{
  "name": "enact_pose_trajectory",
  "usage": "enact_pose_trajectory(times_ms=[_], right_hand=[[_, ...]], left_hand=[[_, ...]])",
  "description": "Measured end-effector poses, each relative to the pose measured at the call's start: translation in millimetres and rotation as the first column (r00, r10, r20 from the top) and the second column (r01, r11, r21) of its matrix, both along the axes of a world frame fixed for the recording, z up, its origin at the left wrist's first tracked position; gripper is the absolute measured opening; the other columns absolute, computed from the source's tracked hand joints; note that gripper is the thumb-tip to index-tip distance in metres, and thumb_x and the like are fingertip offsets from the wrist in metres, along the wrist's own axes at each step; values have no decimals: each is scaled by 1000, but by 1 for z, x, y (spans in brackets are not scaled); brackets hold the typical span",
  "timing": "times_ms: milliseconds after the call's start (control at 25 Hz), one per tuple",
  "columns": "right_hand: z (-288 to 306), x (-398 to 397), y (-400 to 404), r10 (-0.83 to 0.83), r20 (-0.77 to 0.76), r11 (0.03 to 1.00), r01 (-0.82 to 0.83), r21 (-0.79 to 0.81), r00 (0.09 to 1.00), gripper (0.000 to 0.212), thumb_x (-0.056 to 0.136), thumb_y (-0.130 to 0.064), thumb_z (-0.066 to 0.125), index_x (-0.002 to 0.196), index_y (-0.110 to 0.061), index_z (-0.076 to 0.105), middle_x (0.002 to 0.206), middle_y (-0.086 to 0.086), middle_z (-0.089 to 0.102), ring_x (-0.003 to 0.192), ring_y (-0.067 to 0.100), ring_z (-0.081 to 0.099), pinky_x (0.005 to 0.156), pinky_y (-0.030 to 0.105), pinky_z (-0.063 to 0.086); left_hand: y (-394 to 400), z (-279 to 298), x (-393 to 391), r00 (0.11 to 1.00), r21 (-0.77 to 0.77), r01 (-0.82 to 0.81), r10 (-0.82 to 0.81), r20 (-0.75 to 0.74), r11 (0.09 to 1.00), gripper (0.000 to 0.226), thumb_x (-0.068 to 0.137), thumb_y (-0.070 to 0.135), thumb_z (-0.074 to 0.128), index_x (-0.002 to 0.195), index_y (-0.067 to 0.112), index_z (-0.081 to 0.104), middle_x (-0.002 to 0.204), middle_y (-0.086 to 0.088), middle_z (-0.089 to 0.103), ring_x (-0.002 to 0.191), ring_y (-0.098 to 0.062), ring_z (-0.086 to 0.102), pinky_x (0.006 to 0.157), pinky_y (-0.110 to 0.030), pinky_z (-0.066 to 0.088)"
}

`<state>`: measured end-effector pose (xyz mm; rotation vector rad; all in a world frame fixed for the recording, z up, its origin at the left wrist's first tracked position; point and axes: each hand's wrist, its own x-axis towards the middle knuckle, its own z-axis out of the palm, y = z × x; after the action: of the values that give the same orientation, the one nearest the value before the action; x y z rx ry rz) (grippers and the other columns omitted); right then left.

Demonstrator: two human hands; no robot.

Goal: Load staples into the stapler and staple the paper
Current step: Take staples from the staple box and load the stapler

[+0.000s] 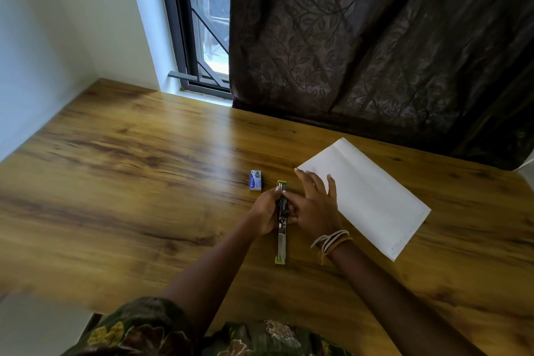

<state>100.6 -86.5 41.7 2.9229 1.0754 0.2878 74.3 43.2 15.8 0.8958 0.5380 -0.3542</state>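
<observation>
A stapler (281,243) with yellow ends lies opened out flat and long on the wooden table (130,182), its metal channel showing. My left hand (267,212) grips its middle from the left. My right hand (313,205) touches the stapler's middle from the right, thumb and forefinger on it, other fingers spread toward the paper. A small blue staple box (255,180) lies just left of the stapler's far end. A white stack of paper (370,196) lies to the right, at an angle.
A dark patterned curtain (375,37) hangs along the table's far edge. A barred window (202,23) is at the back left, with white wall beside it. Threads are tied round my right wrist.
</observation>
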Motion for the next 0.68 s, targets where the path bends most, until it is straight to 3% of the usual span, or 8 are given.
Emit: enact_pose_trajectory(times_ms=[200, 400, 560, 680], right_hand=[[-5, -3, -7, 64, 116, 997, -58, -52, 991, 51, 71, -38, 76, 118, -26, 60, 141, 14, 46, 130, 33, 43, 107, 61, 21], [-12, -15, -11, 51, 92, 998, -54, 28, 994, 44, 78, -23, 65, 121, -27, 58, 144, 13, 43, 132, 33, 40, 107, 62, 22], [-6, -14, -7, -27, -11, 989, 28, 143, 1000, 35, 78, -20, 69, 111, -29, 65, 141, 12, 47, 131, 33, 42, 106, 63, 26], [0, -8, -2, -129, -208, 914, 197, 355, 970, 21, 84, -19, 62, 102, -26, 70, 136, 6, 51, 129, 27, 41, 107, 52, 32]], left_hand=[[0, -2, -1, 1000, -25, -22, 22, 10, 999, 34, 103, 33, 32, 108, 8, 55, 86, -13, 63, 71, -23, 67, 58, -36, 58], [1, -2, 0, 1000, 1, -5, 5, 21, 1000, 39, 102, 34, 31, 89, 10, 58, 80, -9, 61, 70, -21, 64, 58, -33, 57], [0, -2, 0, 1000, 12, 8, -8, 18, 1000, 41, 103, 34, 29, 87, 10, 58, 72, -9, 64, 66, -21, 66, 60, -35, 57], [0, -1, 1, 1000, 6, 25, -26, 17, 1000, 44, 103, 35, 26, 89, 7, 58, 68, -11, 65, 64, -24, 66, 64, -37, 56]])
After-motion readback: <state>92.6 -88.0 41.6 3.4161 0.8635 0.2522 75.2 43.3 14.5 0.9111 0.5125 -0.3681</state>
